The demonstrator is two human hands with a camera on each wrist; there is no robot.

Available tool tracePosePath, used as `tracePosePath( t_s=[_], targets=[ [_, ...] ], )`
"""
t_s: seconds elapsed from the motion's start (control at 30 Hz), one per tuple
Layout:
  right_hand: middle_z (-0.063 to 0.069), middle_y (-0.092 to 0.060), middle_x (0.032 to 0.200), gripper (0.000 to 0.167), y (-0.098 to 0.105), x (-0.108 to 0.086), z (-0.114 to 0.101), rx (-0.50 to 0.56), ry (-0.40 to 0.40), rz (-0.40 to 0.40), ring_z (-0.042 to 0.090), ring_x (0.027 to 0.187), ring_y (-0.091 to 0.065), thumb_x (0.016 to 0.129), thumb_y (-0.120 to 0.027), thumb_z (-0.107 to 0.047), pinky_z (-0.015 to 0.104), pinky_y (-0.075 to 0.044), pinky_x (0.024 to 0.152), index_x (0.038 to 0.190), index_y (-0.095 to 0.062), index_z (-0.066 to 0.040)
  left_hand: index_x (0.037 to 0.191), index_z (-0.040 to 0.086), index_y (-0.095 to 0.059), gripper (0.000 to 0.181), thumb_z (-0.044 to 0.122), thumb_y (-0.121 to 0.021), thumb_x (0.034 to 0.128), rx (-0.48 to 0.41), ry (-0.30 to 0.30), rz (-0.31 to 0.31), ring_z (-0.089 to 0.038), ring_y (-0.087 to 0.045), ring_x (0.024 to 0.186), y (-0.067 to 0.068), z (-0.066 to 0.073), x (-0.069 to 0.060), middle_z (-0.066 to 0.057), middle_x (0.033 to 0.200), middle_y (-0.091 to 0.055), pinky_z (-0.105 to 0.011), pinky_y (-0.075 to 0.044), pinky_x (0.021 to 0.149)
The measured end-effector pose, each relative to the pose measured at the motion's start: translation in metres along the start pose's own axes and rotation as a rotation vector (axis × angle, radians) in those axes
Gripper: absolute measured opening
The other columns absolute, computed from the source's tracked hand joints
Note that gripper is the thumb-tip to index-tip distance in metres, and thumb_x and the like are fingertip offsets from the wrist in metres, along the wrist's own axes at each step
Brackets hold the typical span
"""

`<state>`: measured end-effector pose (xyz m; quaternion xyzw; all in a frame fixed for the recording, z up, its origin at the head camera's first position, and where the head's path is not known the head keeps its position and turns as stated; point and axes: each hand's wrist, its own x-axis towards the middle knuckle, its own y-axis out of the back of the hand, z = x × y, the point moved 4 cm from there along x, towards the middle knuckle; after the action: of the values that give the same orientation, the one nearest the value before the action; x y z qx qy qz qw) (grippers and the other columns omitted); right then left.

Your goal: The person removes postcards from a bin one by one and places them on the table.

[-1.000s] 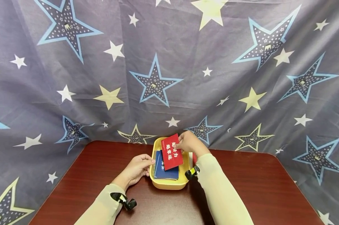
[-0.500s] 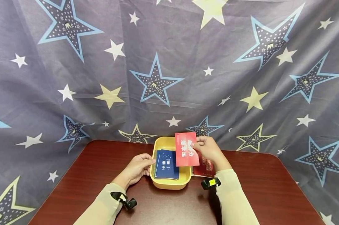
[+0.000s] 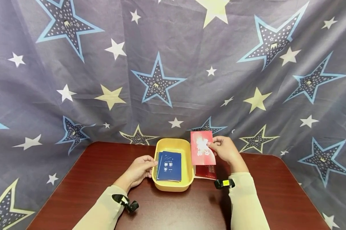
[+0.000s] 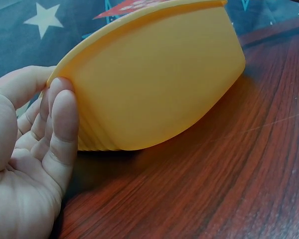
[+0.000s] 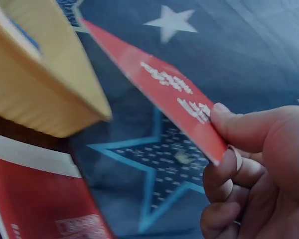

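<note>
A yellow tray (image 3: 168, 188) stands on the table with blue cards (image 3: 173, 167) lying in its left part. My left hand (image 3: 137, 171) pinches the tray's left rim, thumb on top and fingers against the outer wall, as the left wrist view shows of the hand (image 4: 35, 134) and tray (image 4: 154, 79). My right hand (image 3: 227, 150) pinches a red card (image 3: 200, 147) with white lettering, held up just right of the tray. In the right wrist view the card (image 5: 159, 84) sits between thumb and fingers of the hand (image 5: 259, 159). Below it lies another red item (image 3: 204, 172), partly covered.
The dark red wooden table (image 3: 161, 210) reaches back to a grey cloth (image 3: 190, 89) printed with stars. A black strap with a small device (image 3: 125, 203) is on the left wrist, another (image 3: 224, 183) on the right.
The red card has moved with my right hand from over the tray to its right side, uncovering the blue cards. My left hand has stayed at the rim.
</note>
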<state>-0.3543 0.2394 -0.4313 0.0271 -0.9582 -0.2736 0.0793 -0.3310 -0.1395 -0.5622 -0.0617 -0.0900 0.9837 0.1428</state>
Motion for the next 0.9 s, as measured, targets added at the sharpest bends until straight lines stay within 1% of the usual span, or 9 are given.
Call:
tracePosePath(
  t_s=[0.07, 0.17, 0.27, 0.33, 0.4, 0.5, 0.63, 0.7, 0.9],
  targets=[
    [-0.003, -0.070, 0.068, 0.021, 0.009, -0.001, 0.001, -0.031, -0.002, 0.012, 0.011, 0.060, -0.060, 0.107, -0.078, -0.014, 0.026, -0.043, 0.055, 0.113, -0.074, 0.006, 0.102, 0.009, -0.064, 0.011, 0.008, -0.074, 0.1074, -0.001, -0.001, 0.003, -0.007, -0.062, 0.059, 0.001, 0.002, -0.001, 0.002, 0.077, -0.072, -0.019, -0.058, 0.053],
    [-0.004, -0.070, 0.067, 0.023, 0.021, -0.002, 0.006, -0.084, -0.024, 0.041, 0.015, 0.062, -0.062, 0.107, -0.078, -0.017, 0.027, -0.043, 0.055, 0.114, -0.075, 0.005, 0.102, 0.010, -0.064, 0.011, 0.008, -0.073, 0.1074, -0.004, -0.002, 0.000, -0.006, -0.062, 0.059, 0.001, 0.004, -0.002, 0.003, 0.076, -0.072, -0.019, -0.058, 0.053],
    [-0.004, -0.070, 0.067, 0.024, 0.029, -0.003, 0.018, -0.092, -0.069, 0.054, 0.018, 0.064, -0.064, 0.108, -0.077, -0.018, 0.028, -0.045, 0.056, 0.114, -0.075, 0.006, 0.102, 0.010, -0.064, 0.011, 0.008, -0.074, 0.1076, -0.004, -0.002, -0.009, -0.006, -0.063, 0.059, 0.000, 0.004, -0.002, 0.003, 0.076, -0.072, -0.020, -0.059, 0.054],
    [-0.005, -0.069, 0.067, 0.025, 0.030, -0.003, 0.029, -0.082, -0.100, 0.048, 0.017, 0.064, -0.063, 0.108, -0.076, -0.018, 0.028, -0.045, 0.057, 0.114, -0.075, 0.006, 0.102, 0.010, -0.065, 0.011, 0.009, -0.074, 0.1077, -0.002, -0.002, -0.011, -0.006, -0.063, 0.059, -0.001, 0.003, -0.001, 0.003, 0.076, -0.072, -0.020, -0.059, 0.054],
    [-0.005, -0.069, 0.066, 0.026, 0.029, -0.003, 0.040, -0.051, -0.128, 0.030, 0.016, 0.063, -0.063, 0.108, -0.076, -0.017, 0.028, -0.045, 0.056, 0.114, -0.074, 0.008, 0.102, 0.010, -0.065, 0.011, 0.009, -0.074, 0.1076, 0.001, -0.003, -0.011, -0.006, -0.062, 0.059, -0.001, 0.003, -0.001, 0.003, 0.077, -0.072, -0.020, -0.059, 0.054],
    [-0.005, -0.069, 0.068, 0.026, 0.023, -0.003, 0.056, 0.003, -0.194, -0.016, 0.013, 0.062, -0.062, 0.109, -0.075, -0.017, 0.027, -0.046, 0.055, 0.113, -0.073, 0.009, 0.102, 0.010, -0.064, 0.011, 0.008, -0.074, 0.1077, 0.001, -0.004, -0.009, -0.006, -0.062, 0.059, -0.001, 0.002, 0.000, 0.002, 0.077, -0.072, -0.020, -0.058, 0.053],
    [-0.002, -0.069, 0.073, 0.023, 0.011, -0.004, 0.075, 0.039, -0.297, -0.075, 0.013, 0.064, -0.064, 0.110, -0.075, -0.019, 0.027, -0.050, 0.055, 0.111, -0.073, 0.005, 0.102, 0.009, -0.064, 0.011, 0.008, -0.074, 0.1077, 0.000, 0.000, -0.003, -0.006, -0.062, 0.059, -0.001, 0.001, 0.001, 0.002, 0.078, -0.072, -0.020, -0.058, 0.053],
    [-0.001, -0.070, 0.075, 0.021, 0.006, -0.004, 0.081, 0.034, -0.326, -0.096, 0.013, 0.065, -0.064, 0.109, -0.075, -0.019, 0.027, -0.050, 0.056, 0.108, -0.074, 0.002, 0.103, 0.008, -0.064, 0.011, 0.009, -0.074, 0.1076, 0.001, 0.004, -0.001, -0.006, -0.062, 0.058, -0.001, 0.000, 0.001, 0.002, 0.078, -0.072, -0.020, -0.059, 0.053],
    [-0.001, -0.068, 0.074, 0.020, -0.003, -0.003, 0.089, 0.009, -0.352, -0.125, 0.014, 0.066, -0.063, 0.109, -0.076, -0.019, 0.026, -0.046, 0.055, 0.102, -0.075, -0.001, 0.104, 0.008, -0.063, 0.012, 0.009, -0.074, 0.1078, 0.008, 0.002, -0.007, -0.006, -0.062, 0.059, -0.001, 0.001, 0.000, 0.003, 0.078, -0.072, -0.019, -0.058, 0.053]
  ],
)
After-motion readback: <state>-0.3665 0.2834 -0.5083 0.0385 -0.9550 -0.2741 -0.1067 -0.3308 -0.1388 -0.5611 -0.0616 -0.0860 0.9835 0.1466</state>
